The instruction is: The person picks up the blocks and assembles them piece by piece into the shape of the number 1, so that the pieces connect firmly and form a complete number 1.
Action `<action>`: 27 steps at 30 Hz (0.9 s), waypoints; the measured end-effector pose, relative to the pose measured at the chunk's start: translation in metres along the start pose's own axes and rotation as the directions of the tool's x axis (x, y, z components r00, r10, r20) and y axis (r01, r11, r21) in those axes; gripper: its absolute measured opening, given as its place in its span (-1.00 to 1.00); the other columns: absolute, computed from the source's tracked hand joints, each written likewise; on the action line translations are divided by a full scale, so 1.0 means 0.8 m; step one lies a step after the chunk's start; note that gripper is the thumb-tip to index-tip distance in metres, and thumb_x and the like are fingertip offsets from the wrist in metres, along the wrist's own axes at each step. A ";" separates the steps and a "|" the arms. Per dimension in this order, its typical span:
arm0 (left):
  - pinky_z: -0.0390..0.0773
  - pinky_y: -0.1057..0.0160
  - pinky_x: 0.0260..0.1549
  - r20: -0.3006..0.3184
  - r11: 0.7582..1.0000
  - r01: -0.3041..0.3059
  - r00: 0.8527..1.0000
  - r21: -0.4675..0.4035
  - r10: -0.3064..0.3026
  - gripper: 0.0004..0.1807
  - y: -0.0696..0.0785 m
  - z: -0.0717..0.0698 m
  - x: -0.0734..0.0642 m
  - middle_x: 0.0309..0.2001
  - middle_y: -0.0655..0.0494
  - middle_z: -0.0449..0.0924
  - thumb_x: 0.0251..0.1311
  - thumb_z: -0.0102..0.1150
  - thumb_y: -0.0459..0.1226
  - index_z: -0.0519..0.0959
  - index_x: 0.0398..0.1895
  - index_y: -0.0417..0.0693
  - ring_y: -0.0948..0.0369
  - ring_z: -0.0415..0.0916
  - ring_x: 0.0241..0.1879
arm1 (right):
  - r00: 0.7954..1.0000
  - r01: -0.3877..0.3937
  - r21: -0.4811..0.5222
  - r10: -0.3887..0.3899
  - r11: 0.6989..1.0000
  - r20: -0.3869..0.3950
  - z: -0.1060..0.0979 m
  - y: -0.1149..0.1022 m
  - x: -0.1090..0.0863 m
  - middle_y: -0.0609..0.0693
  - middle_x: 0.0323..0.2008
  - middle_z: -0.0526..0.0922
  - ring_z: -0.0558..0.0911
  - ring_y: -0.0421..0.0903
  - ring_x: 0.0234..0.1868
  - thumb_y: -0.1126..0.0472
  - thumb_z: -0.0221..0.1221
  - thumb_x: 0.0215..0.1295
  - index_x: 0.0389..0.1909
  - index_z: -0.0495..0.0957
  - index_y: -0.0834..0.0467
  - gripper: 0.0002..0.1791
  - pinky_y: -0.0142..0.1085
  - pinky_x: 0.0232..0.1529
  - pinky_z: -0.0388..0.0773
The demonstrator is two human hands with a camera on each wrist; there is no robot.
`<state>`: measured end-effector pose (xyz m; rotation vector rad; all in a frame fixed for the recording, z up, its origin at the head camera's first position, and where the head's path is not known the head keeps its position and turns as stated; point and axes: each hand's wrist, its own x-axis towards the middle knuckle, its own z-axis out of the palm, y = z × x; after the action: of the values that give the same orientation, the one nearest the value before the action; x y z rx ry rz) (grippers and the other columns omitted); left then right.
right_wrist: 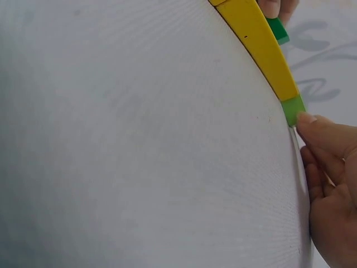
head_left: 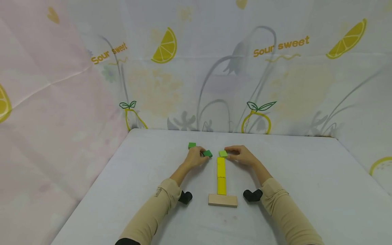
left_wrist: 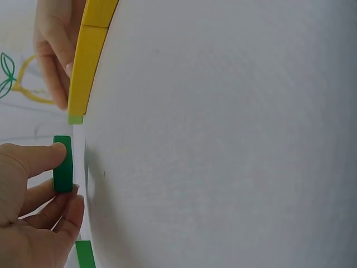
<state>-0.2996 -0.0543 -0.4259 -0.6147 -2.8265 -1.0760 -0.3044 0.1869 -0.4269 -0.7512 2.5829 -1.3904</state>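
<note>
Between thumb and fingers, my left hand (head_left: 194, 157) pinches a dark green block (head_left: 207, 153), seen edge-on in the left wrist view as a green block (left_wrist: 63, 164) held beside the table surface. My right hand (head_left: 243, 156) grips a light green block (head_left: 223, 153), its thumb on the block's edge in the right wrist view. That light green block (right_wrist: 293, 110) sits at the far end of a yellow block (head_left: 221, 166). A second yellow block (head_left: 222, 186) continues the line toward me. Crosswise at the near end lies a plain wooden block (head_left: 222, 200).
Another green block (head_left: 192, 145) lies on the white table (head_left: 306, 190), just beyond my left hand. A printed cloth (head_left: 208, 85) with lemon pictures hangs behind the table. Black wrist pieces (head_left: 252, 195) stick out from both sleeves.
</note>
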 end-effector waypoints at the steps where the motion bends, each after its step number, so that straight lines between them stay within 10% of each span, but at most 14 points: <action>1: 0.51 0.27 -0.31 0.001 1.000 0.000 1.000 -0.001 0.000 -0.67 0.001 0.001 0.000 -0.27 -0.15 0.60 0.07 0.28 -0.35 0.57 -0.14 -0.43 0.11 0.48 -0.31 | 1.000 0.000 0.005 0.000 1.000 0.003 -0.001 -0.006 -0.001 0.42 0.10 0.45 0.37 0.30 0.20 0.44 0.16 0.19 0.10 0.39 0.54 -0.55 0.10 0.22 0.23; 16: 0.49 0.28 -0.31 0.024 1.000 -0.010 1.000 0.002 0.010 -0.70 0.013 0.009 0.006 -0.26 -0.14 0.60 0.08 0.26 -0.33 0.58 -0.16 -0.40 0.12 0.46 -0.31 | 1.000 0.013 0.036 -0.013 0.999 -0.004 0.001 0.030 0.008 0.33 0.11 0.48 0.39 0.24 0.21 0.34 0.22 0.19 0.11 0.44 0.44 -0.53 0.06 0.22 0.26; 27: 0.50 0.26 -0.28 0.030 1.000 0.003 1.000 -0.007 -0.003 -0.68 0.013 0.016 0.014 -0.24 -0.15 0.60 0.10 0.26 -0.35 0.57 -0.12 -0.42 0.12 0.47 -0.29 | 1.000 0.006 0.017 -0.006 1.000 0.001 -0.001 -0.005 0.000 0.43 0.10 0.44 0.37 0.31 0.20 0.45 0.16 0.19 0.09 0.39 0.55 -0.56 0.10 0.22 0.24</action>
<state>-0.3044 -0.0349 -0.4267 -0.6326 -2.8510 -1.0867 -0.3031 0.1859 -0.4230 -0.7577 2.5673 -1.4115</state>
